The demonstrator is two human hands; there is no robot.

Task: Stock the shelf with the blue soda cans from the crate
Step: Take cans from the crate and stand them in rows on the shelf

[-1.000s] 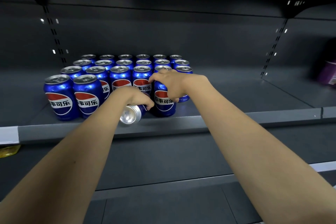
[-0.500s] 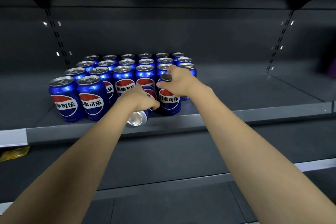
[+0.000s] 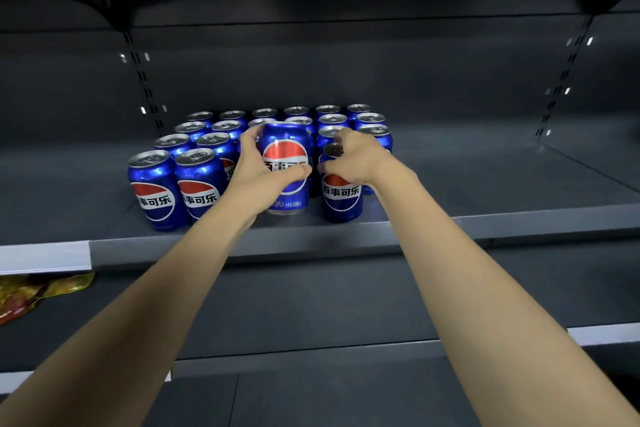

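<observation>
Several blue soda cans stand in rows on the dark grey shelf [image 3: 450, 218]; the front-left can [image 3: 156, 191] marks the near corner of the block. My left hand [image 3: 258, 170] grips one blue can [image 3: 285, 163] upright, in the front row gap, just above or on the shelf. My right hand [image 3: 353, 159] rests over the top of the front-right can [image 3: 341, 194], fingers curled round its rim. The crate is out of view.
The shelf stretches bare to the right of the cans. A shelf board hangs overhead, slotted uprights [image 3: 145, 87] stand at the back. A white price strip [image 3: 45, 255] runs along the front edge at left. Yellow-red packets [image 3: 31, 291] lie on the lower shelf.
My left hand has turned its can from lying tilted, top toward me, to upright in the front row. My right hand stays on the front-right can.
</observation>
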